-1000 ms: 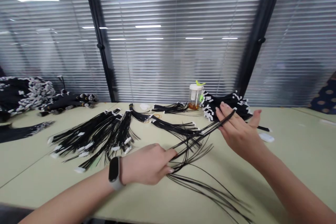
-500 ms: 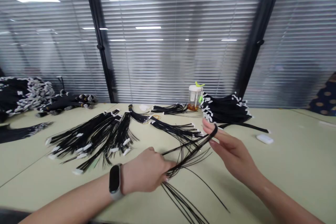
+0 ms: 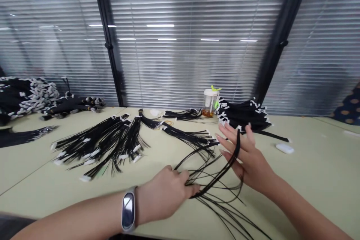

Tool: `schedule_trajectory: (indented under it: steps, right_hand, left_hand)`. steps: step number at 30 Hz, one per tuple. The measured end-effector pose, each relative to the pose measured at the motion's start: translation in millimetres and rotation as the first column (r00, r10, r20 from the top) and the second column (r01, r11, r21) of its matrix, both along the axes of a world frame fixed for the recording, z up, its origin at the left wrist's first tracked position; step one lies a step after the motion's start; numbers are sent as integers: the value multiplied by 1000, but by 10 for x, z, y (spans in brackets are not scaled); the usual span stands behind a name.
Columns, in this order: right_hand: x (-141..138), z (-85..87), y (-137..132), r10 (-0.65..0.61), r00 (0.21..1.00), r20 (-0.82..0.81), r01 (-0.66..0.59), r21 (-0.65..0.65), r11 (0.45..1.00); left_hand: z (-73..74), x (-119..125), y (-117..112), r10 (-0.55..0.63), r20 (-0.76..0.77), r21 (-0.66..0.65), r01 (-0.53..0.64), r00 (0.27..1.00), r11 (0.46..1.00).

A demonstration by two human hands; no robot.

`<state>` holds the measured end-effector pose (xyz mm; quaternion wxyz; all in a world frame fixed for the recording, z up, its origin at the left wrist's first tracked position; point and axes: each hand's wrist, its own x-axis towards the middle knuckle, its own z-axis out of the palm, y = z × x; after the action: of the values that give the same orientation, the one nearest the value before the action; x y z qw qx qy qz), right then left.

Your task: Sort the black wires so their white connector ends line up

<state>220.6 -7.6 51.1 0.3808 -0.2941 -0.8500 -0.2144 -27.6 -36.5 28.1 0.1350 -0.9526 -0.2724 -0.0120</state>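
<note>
A black wire harness [image 3: 218, 177] bends upward from my left hand [image 3: 167, 197], whose fingers pinch it low over the table. Its loose wires fan out beneath and to the right. The upper end, tipped with a small white connector [image 3: 239, 129], lies across my right hand [image 3: 254, 163]. The fingers of that hand are stretched and spread, and the harness passes in front of them without a visible grip. Just behind the hands is another bundle of black wires [image 3: 187, 135]. Several wire bundles with white connectors [image 3: 112, 140] are fanned out left of my left hand.
A lidded cup [image 3: 209, 102] with brown liquid stands at the back, beside a pile of black cables [image 3: 243, 114]. More cable heaps [image 3: 30, 97] lie at the far left. A small white case [image 3: 285, 148] rests on the pale table [image 3: 315, 172] at right. Blinds hang behind glass.
My left hand has shifted slightly right and down with the harness. My right hand has turned and spread its fingers; the harness end now stands more upright against it.
</note>
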Motion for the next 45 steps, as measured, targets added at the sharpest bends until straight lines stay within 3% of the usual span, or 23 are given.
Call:
schedule_trajectory:
  steps: [2, 4, 7, 10, 13, 15, 19, 23, 27, 29, 30, 32, 35, 36, 37, 38, 39, 41, 43, 45]
  right_hand:
    - [47, 59, -63, 138, 977, -160, -169, -201, 965]
    - [113, 104, -113, 173, 901, -399, -322, -346, 881]
    - [209, 137, -126, 76, 709, -701, -493, -416, 764]
    - [263, 164, -73, -82, 571, -817, -570, -467, 676]
    - [257, 174, 4, -203, 579, -790, -608, -583, 539]
    - [222, 140, 56, -219, 616, -757, -608, -633, 479]
    - [128, -32, 152, -232, 685, -690, -525, -689, 500]
    - [93, -188, 255, -258, 812, -523, -349, -790, 504]
    - [145, -162, 330, -344, 821, -455, -172, -773, 611]
    - [173, -99, 317, -418, 806, -419, -75, -773, 630]
    - [176, -71, 296, -437, 813, -386, -56, -798, 600]
    - [146, -44, 234, -430, 841, -327, -107, -881, 461]
    - [20, -96, 148, -420, 816, -397, -350, -918, 187]
    - [-30, -130, 136, -442, 770, -460, -449, -883, 137]
    - [-73, -163, 136, -470, 699, -539, -550, -825, 129]
    - [-106, -193, 148, -490, 610, -623, -642, -751, 156]
    - [-123, -215, 171, -495, 514, -700, -714, -669, 205]
    - [-110, -231, 234, -461, 326, -825, -784, -508, 355]
    - [-51, -211, 297, -401, 196, -895, -775, -392, 495]
    - [13, -169, 331, -350, 125, -928, -750, -319, 579]
  left_hand:
    - [22, -16, 62, 23, 35, -33, -22, 999, 999]
    - [57, -40, 133, 59, 112, -87, -50, 992, 995]
    - [86, -74, 237, 108, 267, -148, -70, 958, 987]
    - [44, -94, 326, 124, 390, -175, -59, 912, 983]
    - [-33, -103, 379, 124, 443, -207, -34, 888, 978]
    - [-62, -108, 385, 129, 449, -234, -23, 884, 972]
    - [-47, -112, 356, 140, 416, -300, -10, 899, 954]
    - [-46, -89, 340, 149, 391, -300, -27, 908, 954]
    - [-94, -65, 362, 261, 478, -362, -83, 839, 928]
    - [-110, -64, 378, 345, 537, -418, -112, 770, 901]
    - [-111, -64, 385, 378, 568, -436, -122, 731, 891]
    - [-104, -65, 389, 403, 626, -451, -112, 668, 886]
    - [-80, -66, 368, 350, 669, -416, -59, 656, 908]
    - [-74, -68, 354, 302, 667, -385, -31, 681, 922]
    - [-69, -71, 338, 240, 651, -346, 0, 720, 938]
    - [-67, -76, 321, 167, 620, -299, 35, 767, 953]
    - [-65, -80, 304, 91, 574, -253, 71, 814, 965]
    - [-60, -86, 277, -10, 475, -186, 111, 880, 976]
    - [-53, -84, 268, -7, 427, -179, 92, 904, 980]
    - [-49, -76, 281, 71, 418, -233, 31, 906, 972]
